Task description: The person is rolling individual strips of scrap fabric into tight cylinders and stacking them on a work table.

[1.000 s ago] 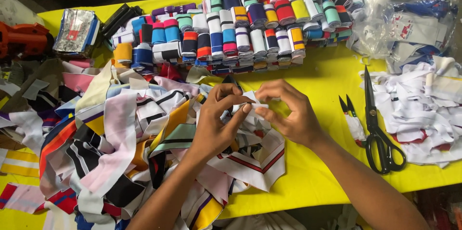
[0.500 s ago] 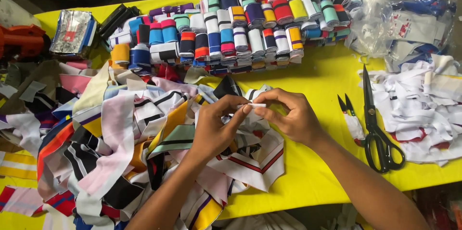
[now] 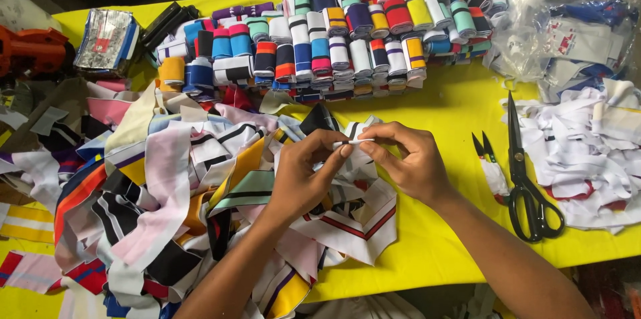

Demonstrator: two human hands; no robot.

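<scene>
My left hand (image 3: 304, 175) and my right hand (image 3: 408, 159) meet above a yellow table (image 3: 461, 115). Both pinch a small white fabric strip (image 3: 354, 142) with dark stripes, fingertips touching it from either side. Under the hands lies a loose pile of striped fabric strips (image 3: 180, 185) in white, pink, yellow, black and red. A white piece with red stripes (image 3: 357, 225) lies just below my wrists.
Rows of rolled, banded fabric bundles (image 3: 334, 39) fill the far side. Black scissors (image 3: 524, 179) and small snips (image 3: 491, 162) lie right of my right hand. White scraps (image 3: 587, 152) and plastic bags (image 3: 567, 25) sit at the right; an orange tool (image 3: 30, 52) at far left.
Both hands have closed in on the small strip, and my right hand has shifted slightly down and left; the strip is now stretched between the fingertips.
</scene>
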